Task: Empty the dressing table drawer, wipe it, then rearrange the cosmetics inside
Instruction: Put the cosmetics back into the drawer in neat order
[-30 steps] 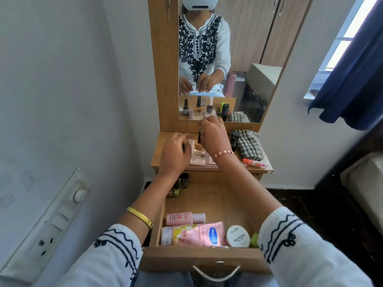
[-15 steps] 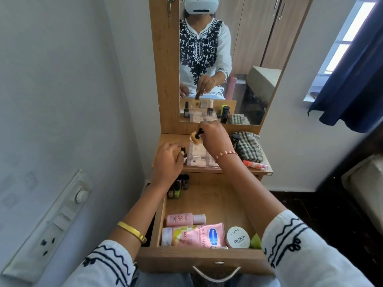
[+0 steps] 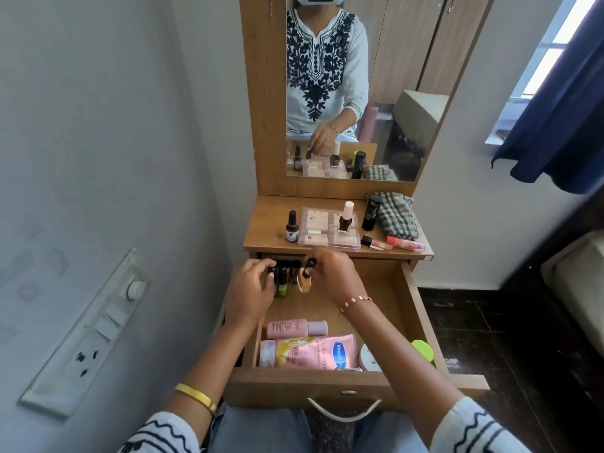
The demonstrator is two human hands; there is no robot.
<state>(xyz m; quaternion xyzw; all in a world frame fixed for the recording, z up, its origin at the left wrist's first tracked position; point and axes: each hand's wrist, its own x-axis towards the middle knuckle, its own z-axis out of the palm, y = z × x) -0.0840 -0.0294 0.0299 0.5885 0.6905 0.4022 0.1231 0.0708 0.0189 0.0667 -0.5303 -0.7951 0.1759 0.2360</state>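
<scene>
Head view. Drawer [image 3: 421, 325], pulled out, is seen part filled. At its far left corner a cluster of small bottles [image 3: 283, 279] is stood upright. Right hand [image 3: 330, 273] is curled round an amber bottle [image 3: 304, 282], pinched by its dark cap and tilted just right of the cluster, long axis near vertical. Left hand [image 3: 253, 286] is curled against the cluster; whether one is gripped cannot be told. Along the near edge are laid a pink bottle [image 3: 295, 329], a pink tube [image 3: 313, 354], a white jar [image 3: 369, 361] and a green lid [image 3: 422, 349]. On the top [image 3: 268, 237], still unstowed: a tray [image 3: 322, 230], polish bottles, lipsticks, a cloth [image 3: 397, 215]. Judged step: amber bottle to be stood beside the cluster; right hand nearer.
</scene>
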